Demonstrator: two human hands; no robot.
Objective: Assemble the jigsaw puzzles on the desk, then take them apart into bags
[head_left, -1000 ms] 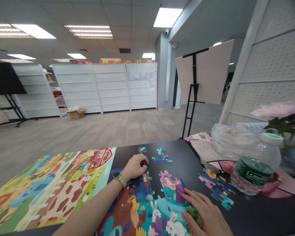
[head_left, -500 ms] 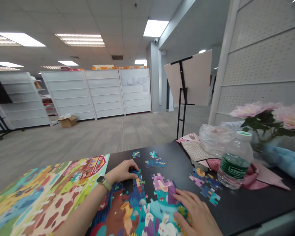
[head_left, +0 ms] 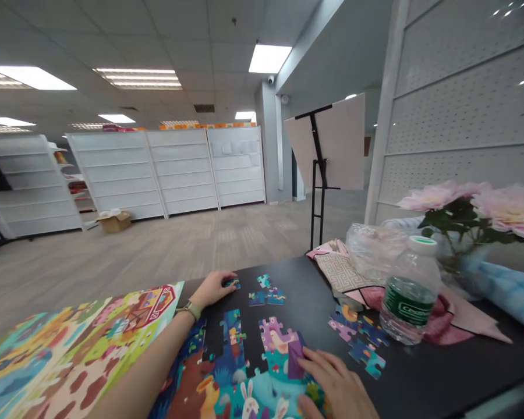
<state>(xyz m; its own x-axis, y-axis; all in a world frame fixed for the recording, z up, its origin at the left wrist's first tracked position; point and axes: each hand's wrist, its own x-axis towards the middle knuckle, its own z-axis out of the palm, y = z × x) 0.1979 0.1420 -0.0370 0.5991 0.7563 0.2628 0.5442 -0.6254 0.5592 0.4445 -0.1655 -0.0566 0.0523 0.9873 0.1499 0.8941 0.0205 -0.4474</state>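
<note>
My left hand point(head_left: 216, 287), with a watch on its wrist, reaches to the far edge of the table. Its fingers and thumb are closed on a small dark-blue puzzle piece point(head_left: 233, 284), partly covered by the hand. My right hand point(head_left: 336, 381) lies on the right side of the partly joined jigsaw puzzle point(head_left: 227, 372), fingers stretched out and thumb apart. Its fingertips touch the edge of a purple, flat piece point(head_left: 295, 359). The puzzle shows a bear and white rabbits, with dark gaps in its upper part. Several loose puzzle pieces point(head_left: 267, 295) lie beyond it.
More loose pieces point(head_left: 361, 337) lie on the right of the black table point(head_left: 423, 372), beside a water bottle point(head_left: 410, 297). Pink cloth point(head_left: 454, 320), a clear plastic bag point(head_left: 373, 250) and flowers point(head_left: 502, 206) stand behind. A colourful farm picture sheet point(head_left: 87, 349) covers the left.
My left hand has moved from the puzzle's upper edge to the loose piece at the far table edge and closed on it. My right hand stays on the puzzle. The view has shifted slightly.
</note>
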